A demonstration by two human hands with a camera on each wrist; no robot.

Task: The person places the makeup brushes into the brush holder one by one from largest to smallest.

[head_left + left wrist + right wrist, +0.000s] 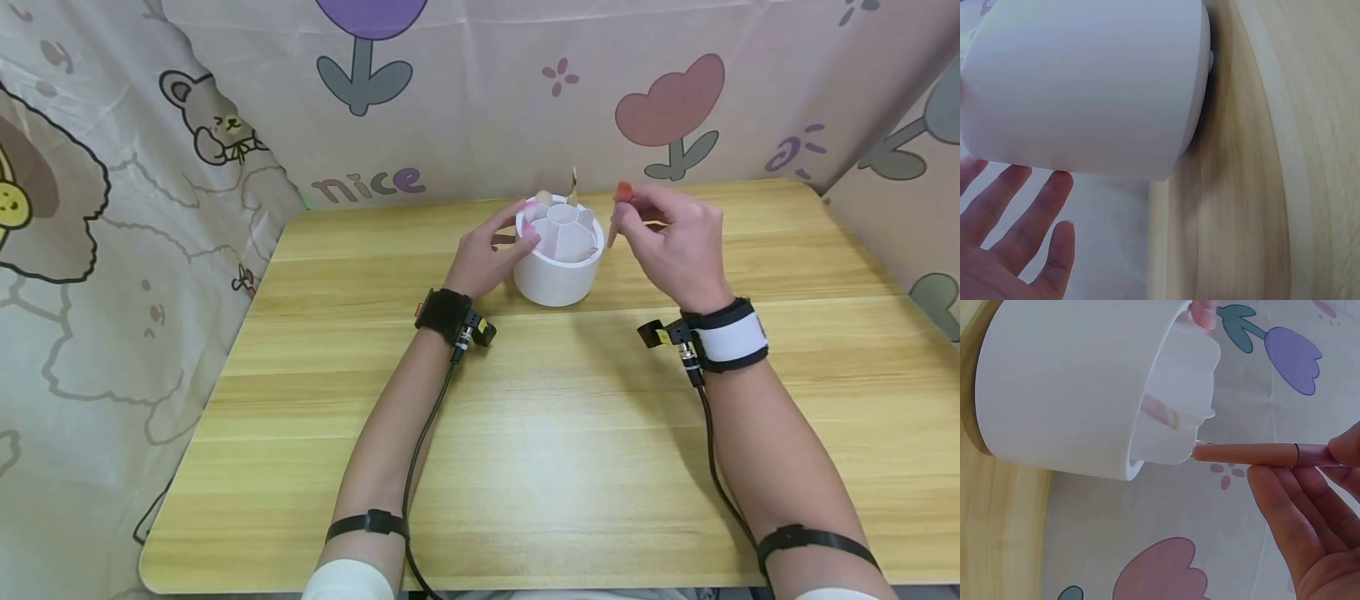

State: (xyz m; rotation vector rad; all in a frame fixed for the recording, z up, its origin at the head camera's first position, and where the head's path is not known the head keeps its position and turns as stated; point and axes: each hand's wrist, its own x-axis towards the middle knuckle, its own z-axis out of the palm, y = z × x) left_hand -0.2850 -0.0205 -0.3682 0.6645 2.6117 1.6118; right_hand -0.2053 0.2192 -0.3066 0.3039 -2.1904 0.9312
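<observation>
A round white divided organizer stands upright on the table. My left hand holds its left side, thumb at the rim, several fingertips touching the outer wall in the left wrist view. To the right of the organizer, my right hand pinches a slim orange-brown tube with a mauve end between thumb and fingers. In the right wrist view the tube's tip is close to the dividers; contact cannot be told. Inside the organizer are a thin gold item, a tan rounded item and a pinkish stick.
The wooden table carries the organizer near its back edge. A printed curtain hangs behind and on both sides. Each wrist wears a strapped camera, with a black cable running down the left forearm and another down the right.
</observation>
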